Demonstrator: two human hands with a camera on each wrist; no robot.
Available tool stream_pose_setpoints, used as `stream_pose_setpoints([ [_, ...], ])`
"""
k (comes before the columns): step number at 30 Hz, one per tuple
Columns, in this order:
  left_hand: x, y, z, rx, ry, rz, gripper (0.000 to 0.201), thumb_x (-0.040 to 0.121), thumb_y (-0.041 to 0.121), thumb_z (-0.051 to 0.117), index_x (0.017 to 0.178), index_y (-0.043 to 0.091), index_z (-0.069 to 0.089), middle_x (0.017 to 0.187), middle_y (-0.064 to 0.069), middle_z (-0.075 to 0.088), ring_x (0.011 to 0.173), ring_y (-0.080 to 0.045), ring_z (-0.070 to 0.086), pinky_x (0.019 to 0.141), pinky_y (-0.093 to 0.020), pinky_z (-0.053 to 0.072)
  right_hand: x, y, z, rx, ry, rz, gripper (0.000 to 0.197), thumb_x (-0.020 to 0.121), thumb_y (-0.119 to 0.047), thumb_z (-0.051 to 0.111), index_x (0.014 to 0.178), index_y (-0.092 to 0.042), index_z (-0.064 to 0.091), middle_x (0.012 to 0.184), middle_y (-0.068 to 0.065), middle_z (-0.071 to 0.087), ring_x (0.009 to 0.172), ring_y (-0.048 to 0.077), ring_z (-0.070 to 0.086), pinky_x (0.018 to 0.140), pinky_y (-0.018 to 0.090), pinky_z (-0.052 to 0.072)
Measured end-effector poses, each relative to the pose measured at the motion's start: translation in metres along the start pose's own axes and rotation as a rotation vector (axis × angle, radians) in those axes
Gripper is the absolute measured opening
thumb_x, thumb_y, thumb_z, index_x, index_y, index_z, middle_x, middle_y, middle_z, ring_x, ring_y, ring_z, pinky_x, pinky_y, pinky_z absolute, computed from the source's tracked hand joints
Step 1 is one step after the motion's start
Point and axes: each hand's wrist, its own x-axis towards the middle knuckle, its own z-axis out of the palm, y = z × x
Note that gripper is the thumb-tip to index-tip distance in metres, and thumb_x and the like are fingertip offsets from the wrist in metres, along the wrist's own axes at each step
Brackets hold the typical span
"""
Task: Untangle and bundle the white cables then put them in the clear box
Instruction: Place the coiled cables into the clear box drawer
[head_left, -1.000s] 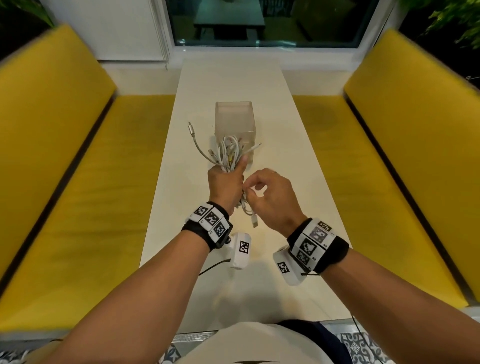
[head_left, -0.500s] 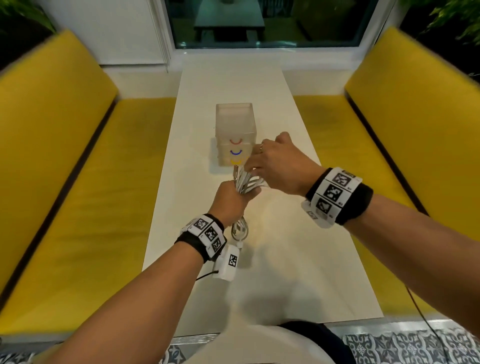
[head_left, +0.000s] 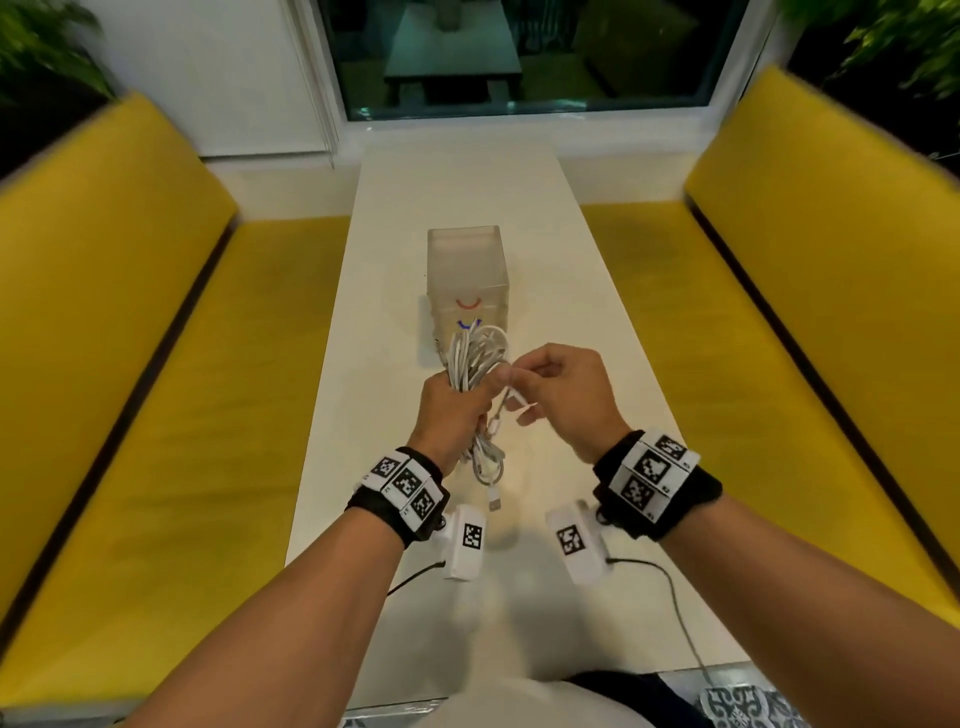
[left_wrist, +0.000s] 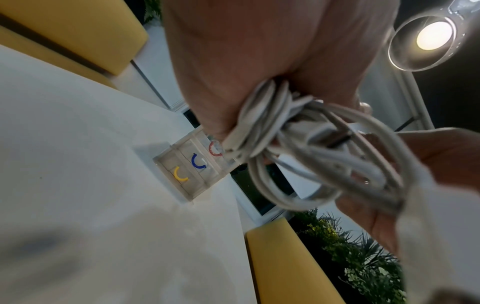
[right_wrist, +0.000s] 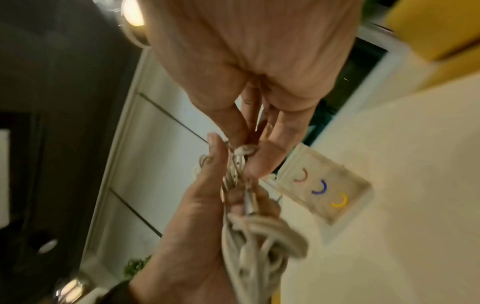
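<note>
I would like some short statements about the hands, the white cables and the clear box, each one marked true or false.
1. The left hand grips the bundle of white cables above the table. True.
2. The cables already lie inside the clear box. False: they are held in front of the box, outside it.
3. The right hand pinches a cable strand beside the bundle. True.
4. The clear box shows red, blue and yellow curved marks on its front. True.
5. The benches on both sides of the table are green. False: they are yellow.
6. The right hand rests flat on the table. False: it is raised, next to the left hand.
</note>
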Motion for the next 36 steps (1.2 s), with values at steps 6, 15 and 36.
stream_pose_setpoints([
  [6,-0.001,-0.004,0.006,-0.042,0.038,0.046,0.017,0.085,0.028,0.079,0.080,0.012,0.074,0.072,-0.008,0.073,0.068,-0.025,0.071,0.065,-0.040,0.060,-0.012,0.018,0.015,0.054,-0.028,-0.001,0.011,0.088,0.006,0.063,0.085,0.006,0.073,0.077,0.020,0.074,0.066,0.028,0.070,0.069,0.047,0.063],
  [15,0.006,-0.010,0.008,0.046,0.207,0.049,0.026,0.088,0.031,0.075,0.070,0.016,0.066,0.059,0.000,0.064,0.055,-0.018,0.062,0.052,-0.029,0.050,-0.030,0.024,0.020,0.090,-0.244,-0.158,0.045,0.093,0.015,0.050,0.117,-0.019,0.068,0.101,0.006,0.077,0.090,0.020,0.074,0.078,0.029,0.059],
  [36,0.024,0.002,-0.018,0.067,0.171,0.069,0.032,0.090,0.035,0.073,0.069,0.017,0.057,0.054,-0.004,0.040,0.047,-0.019,0.034,0.044,-0.029,0.034,0.054,0.053,0.016,-0.077,-0.129,0.269,0.017,0.092,-0.013,0.058,0.102,-0.009,0.070,0.088,0.000,0.066,0.070,0.018,0.062,0.059,0.030,0.047],
])
